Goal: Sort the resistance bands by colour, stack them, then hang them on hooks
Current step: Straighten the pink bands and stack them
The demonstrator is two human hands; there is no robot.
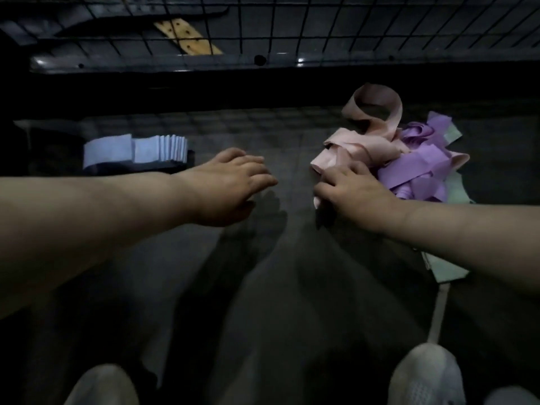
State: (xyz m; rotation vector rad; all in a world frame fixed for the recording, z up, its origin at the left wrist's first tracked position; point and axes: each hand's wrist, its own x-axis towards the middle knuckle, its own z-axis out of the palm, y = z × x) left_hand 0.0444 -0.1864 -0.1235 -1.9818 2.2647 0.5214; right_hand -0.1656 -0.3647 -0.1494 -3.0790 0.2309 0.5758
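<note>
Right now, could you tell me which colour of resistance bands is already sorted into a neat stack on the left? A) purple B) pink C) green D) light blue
D: the light blue bands lie folded in an orderly row beyond the left hand, while the pink bands and purple bands sit tangled in a pile at the right hand.

Dim storeroom: dark floor (263, 287), wire grid panel (350, 24).

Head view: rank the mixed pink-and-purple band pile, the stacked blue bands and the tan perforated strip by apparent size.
1. Mixed band pile, clearly largest.
2. Stacked blue bands.
3. Tan perforated strip, smallest as seen, but it lies farther back behind the wire grid, so true size is unsure.
</note>
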